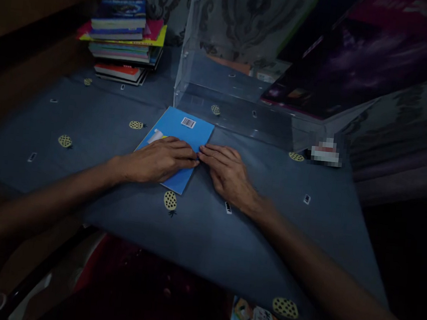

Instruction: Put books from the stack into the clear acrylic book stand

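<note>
A blue book [201, 127] lies at a slant on the cloth-covered table, its barcode side facing up. Flat across its middle rests my left hand [162, 159], fingers stretched out towards the right edge and hiding part of a white and yellow picture on the cover. My right hand [229, 171] comes in from the other side, fingers extended, with the fingertips at the book's right edge. The fingertips of both hands nearly meet there. The underside of my right fingers is hidden.
Books in an uneven stack [120, 53] stand at the back left. Behind the blue book is a clear plastic box [236, 114], with a large dark purple packet or folder [332, 66] leaning in it. A blurred-out object [325, 151] sits at the right. The grey tablecloth [94, 178] has pineapple prints.
</note>
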Demonstrator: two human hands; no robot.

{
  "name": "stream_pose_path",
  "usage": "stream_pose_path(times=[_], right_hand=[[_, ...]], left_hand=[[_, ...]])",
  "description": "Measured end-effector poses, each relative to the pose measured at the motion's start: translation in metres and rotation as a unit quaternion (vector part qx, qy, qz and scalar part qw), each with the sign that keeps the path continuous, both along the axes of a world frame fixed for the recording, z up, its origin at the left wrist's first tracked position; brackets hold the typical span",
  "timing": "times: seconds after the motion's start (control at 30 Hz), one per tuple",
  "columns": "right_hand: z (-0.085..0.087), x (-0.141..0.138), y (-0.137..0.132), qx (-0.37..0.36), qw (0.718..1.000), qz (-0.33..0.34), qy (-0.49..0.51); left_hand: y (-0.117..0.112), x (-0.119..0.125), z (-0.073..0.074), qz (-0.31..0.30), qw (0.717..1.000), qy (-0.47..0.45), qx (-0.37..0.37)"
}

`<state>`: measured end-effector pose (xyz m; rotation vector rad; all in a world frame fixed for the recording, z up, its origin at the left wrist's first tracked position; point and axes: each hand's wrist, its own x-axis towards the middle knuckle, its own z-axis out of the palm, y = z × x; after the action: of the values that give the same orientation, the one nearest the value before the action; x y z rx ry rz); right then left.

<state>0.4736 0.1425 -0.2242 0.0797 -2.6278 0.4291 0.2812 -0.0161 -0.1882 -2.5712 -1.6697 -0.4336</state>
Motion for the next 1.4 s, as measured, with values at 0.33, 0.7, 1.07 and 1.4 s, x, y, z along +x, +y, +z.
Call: stream_pose_path(times=[0.33, 0.7, 1.07, 1.4], right_hand=[[0.002, 0.002, -0.002, 0.018, 1.000, -0.008, 0.000], [0.003, 0.016, -0.032, -0.002, 0.998, 0.043, 0.034], [0.005, 0.029, -0.044, -0.020, 0.998, 0.056, 0.019], [0.006, 0.028, -0.049, -0.003, 0.996, 0.078, 0.037]], left_hand=[[-0.022, 0.001, 0.010, -0.057, 0.995, -0.071, -0.041], [-0.035, 0.010, 0.009, -0.022, 0.999, 0.027, -0.042], [-0.040, 0.016, 0.001, -0.030, 0.997, -0.002, 0.066], [-0.046, 0.021, -0.001, -0.045, 0.989, 0.040, 0.136]])
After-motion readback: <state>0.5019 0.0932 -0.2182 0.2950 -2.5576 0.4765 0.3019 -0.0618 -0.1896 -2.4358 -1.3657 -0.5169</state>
